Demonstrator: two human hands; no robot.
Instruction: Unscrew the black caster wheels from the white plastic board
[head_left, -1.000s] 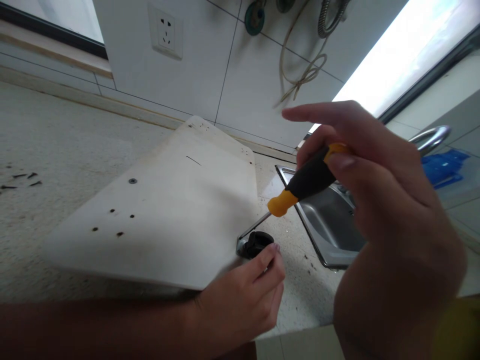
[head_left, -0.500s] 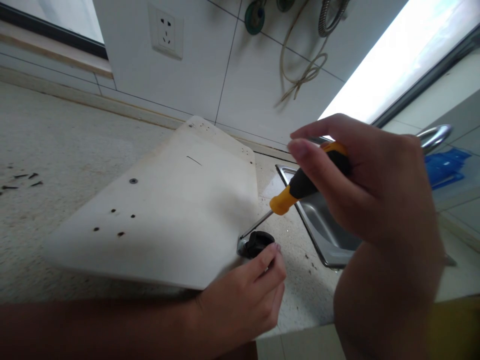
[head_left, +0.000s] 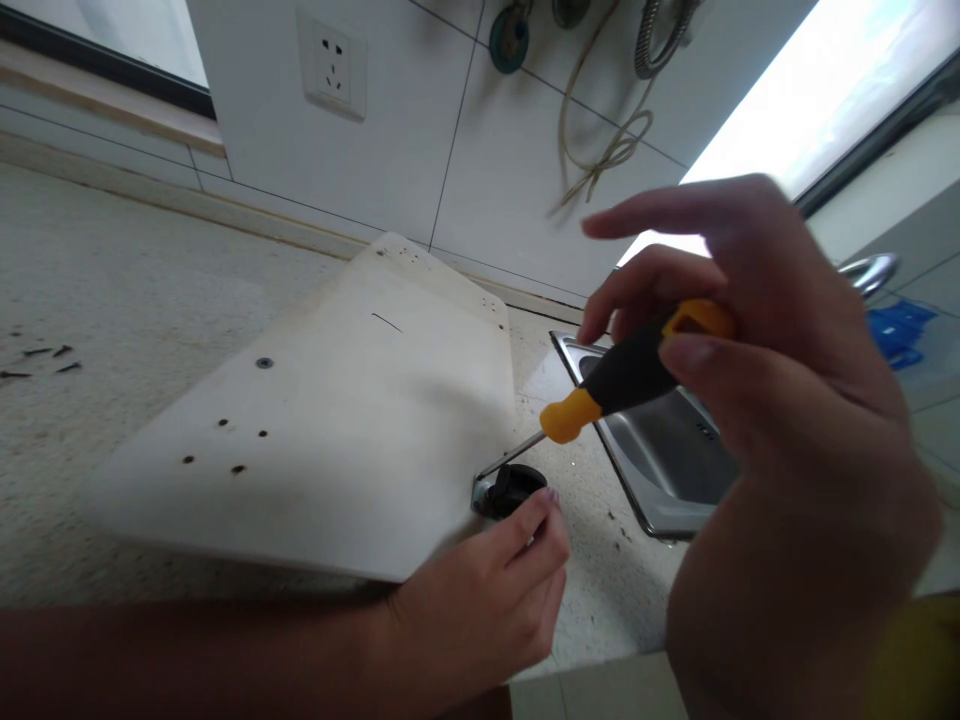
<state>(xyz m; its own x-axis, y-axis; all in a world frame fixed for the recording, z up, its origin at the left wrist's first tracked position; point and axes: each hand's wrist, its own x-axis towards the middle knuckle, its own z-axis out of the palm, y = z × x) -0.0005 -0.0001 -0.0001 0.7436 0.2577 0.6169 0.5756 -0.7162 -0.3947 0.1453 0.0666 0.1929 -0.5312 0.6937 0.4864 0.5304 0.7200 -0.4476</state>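
Observation:
A white board lies on the counter, with several screw holes near its left end. At its right corner sits a black caster wheel on a small metal plate. My left hand pinches the wheel from the near side. In my right hand is a screwdriver with a yellow and black handle, tilted down to the left. Its tip meets the caster's plate. The thumb rests against the handle's end, while the forefinger is raised off it and the other fingers curl behind.
A steel sink is set into the counter to the right, with a faucet and a blue bag-like thing beyond. Several loose screws lie at the far left. A wall socket and looped cord are behind.
My right hand has turned and shifted to the right, with its fingers spread further off the handle. The screwdriver's handle now leans lower; its tip and my left hand stay at the caster.

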